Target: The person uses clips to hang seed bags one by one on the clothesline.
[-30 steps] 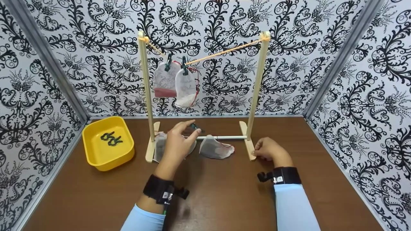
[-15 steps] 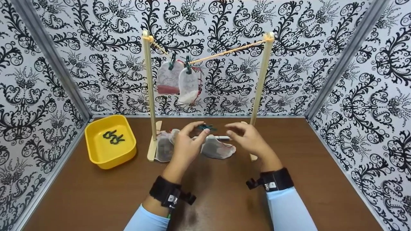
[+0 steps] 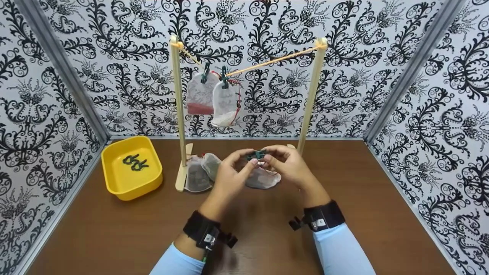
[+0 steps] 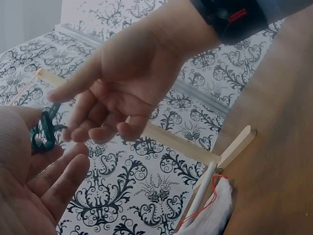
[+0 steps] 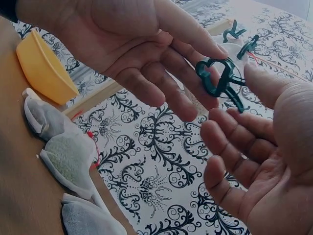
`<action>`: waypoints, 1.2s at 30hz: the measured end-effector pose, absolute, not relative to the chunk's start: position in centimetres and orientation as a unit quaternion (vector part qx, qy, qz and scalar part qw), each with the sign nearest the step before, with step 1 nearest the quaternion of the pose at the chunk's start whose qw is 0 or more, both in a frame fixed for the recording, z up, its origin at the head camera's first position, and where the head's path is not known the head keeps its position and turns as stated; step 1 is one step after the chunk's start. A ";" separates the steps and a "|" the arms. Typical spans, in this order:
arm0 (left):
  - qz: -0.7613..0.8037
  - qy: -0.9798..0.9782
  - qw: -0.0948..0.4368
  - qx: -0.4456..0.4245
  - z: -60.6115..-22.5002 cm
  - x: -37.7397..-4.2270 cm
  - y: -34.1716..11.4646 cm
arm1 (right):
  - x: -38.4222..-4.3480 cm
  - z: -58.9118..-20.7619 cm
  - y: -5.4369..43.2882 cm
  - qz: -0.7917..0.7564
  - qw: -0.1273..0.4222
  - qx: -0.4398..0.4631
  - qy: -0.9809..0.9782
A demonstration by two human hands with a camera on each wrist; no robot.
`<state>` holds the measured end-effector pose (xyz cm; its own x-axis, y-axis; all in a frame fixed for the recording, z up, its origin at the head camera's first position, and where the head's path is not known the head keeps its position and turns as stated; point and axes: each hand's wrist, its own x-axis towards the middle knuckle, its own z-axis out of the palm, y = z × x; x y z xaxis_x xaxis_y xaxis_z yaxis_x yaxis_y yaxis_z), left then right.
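A dark green spring clip (image 3: 259, 154) is between my two hands, above the mesh bags on the table. My left hand (image 3: 231, 170) pinches its rounded jaw end between thumb and fingers. From the other side, my right hand (image 3: 294, 168) has thumb and fingers around the handles of the clip (image 5: 220, 81). Below them a pale mesh pouch (image 3: 263, 179) is partly hidden by the hands. Two more mesh pouches, one greyish (image 5: 41, 115) and one with greenish contents (image 5: 71, 159), lean together at the left post's foot.
A wooden stand with a left post (image 3: 178, 107) and right post (image 3: 313, 91) carries an orange string (image 3: 275, 60). Two pouches, one with reddish contents (image 3: 199, 108) and one with white (image 3: 224, 114), hang clipped from it. A yellow tub (image 3: 131, 179) holds two green clips (image 3: 135, 163).
My right hand has left the foot of the right post and come leftward to the clip. My left hand has shifted a little rightward, bringing the clip to meet it.
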<state>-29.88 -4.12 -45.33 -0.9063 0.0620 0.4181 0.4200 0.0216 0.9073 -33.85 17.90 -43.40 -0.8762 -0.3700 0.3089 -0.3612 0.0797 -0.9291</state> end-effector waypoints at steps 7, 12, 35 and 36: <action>-0.562 -0.802 0.170 -0.112 -46.0 -31.2 -5.7 | -34.3 -43.7 17.8 -0.684 -0.067 -0.192 0.701; -0.340 -0.918 0.204 0.018 -48.9 -33.6 -9.7 | -34.7 -43.9 17.9 -0.673 -0.116 -0.149 0.715; -0.264 -0.946 0.165 0.094 -52.6 -35.3 -11.9 | -34.6 -43.7 18.0 -0.654 -0.130 -0.136 0.733; -0.267 -0.944 0.170 0.091 -52.5 -35.2 -11.8 | -34.6 -43.7 18.0 -0.653 -0.130 -0.136 0.733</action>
